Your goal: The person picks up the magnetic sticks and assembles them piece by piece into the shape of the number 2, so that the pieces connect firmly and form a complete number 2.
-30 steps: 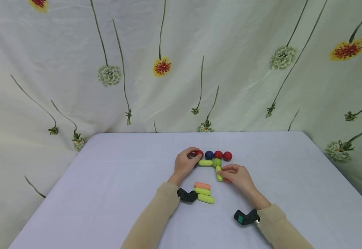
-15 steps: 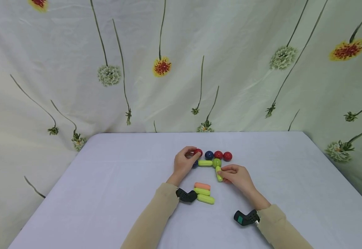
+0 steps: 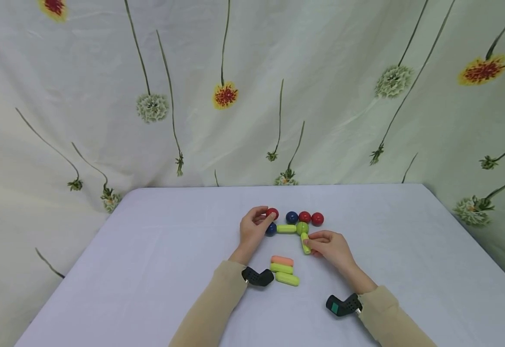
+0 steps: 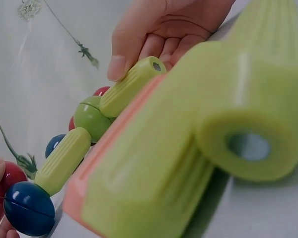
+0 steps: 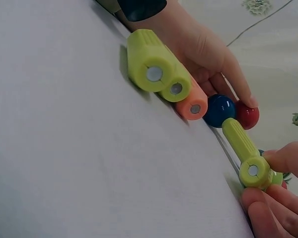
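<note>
My left hand [image 3: 251,228] pinches a red ball [image 3: 272,213] just behind a dark blue ball [image 3: 271,229]. That blue ball sits at the left end of a lime-green rod [image 3: 286,229], whose other end meets a green ball [image 3: 302,228]. A second lime rod [image 3: 306,244] runs from the green ball toward the front, and my right hand [image 3: 332,247] pinches it between thumb and fingers. In the right wrist view, the red ball [image 5: 248,115] lies right against the blue ball [image 5: 221,111], with a fingertip on it. A round metallic spot shows in the held rod's end [image 5: 253,170].
Behind the green ball stand another blue ball [image 3: 292,218] and two red balls [image 3: 304,217] in a row. Nearer the front, an orange rod [image 3: 282,260] and two lime rods [image 3: 287,279] lie side by side on the white-covered table [image 3: 157,270]. A flower-print cloth [image 3: 330,96] hangs behind.
My left hand has shifted slightly left with the red ball, drawing it away from the back row, and the blue ball at the rod's end now shows more fully. The right hand holds still.
</note>
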Action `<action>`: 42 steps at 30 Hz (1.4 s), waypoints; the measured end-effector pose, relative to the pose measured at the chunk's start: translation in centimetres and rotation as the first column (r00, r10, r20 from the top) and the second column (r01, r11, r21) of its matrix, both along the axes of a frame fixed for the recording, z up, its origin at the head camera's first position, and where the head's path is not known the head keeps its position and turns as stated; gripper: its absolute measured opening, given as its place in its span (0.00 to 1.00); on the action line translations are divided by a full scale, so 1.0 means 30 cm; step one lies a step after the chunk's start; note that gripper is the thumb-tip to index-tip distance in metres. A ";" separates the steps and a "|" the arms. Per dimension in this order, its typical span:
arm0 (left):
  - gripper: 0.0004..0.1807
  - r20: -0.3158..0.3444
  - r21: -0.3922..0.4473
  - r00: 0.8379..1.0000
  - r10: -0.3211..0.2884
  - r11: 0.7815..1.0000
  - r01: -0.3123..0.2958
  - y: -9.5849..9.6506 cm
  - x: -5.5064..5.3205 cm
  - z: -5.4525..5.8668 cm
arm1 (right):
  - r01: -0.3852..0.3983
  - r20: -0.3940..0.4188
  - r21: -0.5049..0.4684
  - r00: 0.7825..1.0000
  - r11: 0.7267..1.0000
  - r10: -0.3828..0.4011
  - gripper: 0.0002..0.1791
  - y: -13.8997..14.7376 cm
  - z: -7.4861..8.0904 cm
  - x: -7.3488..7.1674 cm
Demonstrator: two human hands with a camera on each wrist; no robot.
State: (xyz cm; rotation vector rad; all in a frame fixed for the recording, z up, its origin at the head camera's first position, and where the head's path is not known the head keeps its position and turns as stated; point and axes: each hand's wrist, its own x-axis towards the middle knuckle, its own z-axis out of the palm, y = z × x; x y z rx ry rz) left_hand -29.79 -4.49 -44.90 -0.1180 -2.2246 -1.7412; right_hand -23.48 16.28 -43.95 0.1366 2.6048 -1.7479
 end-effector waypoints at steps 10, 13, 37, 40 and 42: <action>0.17 0.029 0.087 1.000 0.005 0.996 -0.008 0.003 0.032 0.008 | -0.002 -0.012 0.001 1.000 1.000 0.002 0.19 0.002 -0.002 0.003; 0.18 0.028 0.096 1.000 -0.008 0.995 0.005 0.002 0.041 0.009 | -0.001 -0.017 0.003 1.000 1.000 0.001 0.19 0.002 0.000 0.007; 0.21 -0.023 0.163 1.000 -0.004 0.987 0.007 -0.011 0.126 0.007 | 0.009 -0.008 0.001 1.000 1.000 -0.009 0.19 -0.008 0.013 0.013; 0.20 -0.030 0.165 0.999 -0.011 0.986 0.016 -0.008 0.139 0.014 | 0.009 -0.005 -0.006 1.000 1.000 -0.009 0.19 -0.008 0.011 0.012; 0.19 -0.028 0.155 1.000 -0.014 0.988 0.018 -0.005 0.155 0.027 | 0.011 -0.004 -0.008 1.000 1.000 -0.011 0.19 -0.008 0.010 0.012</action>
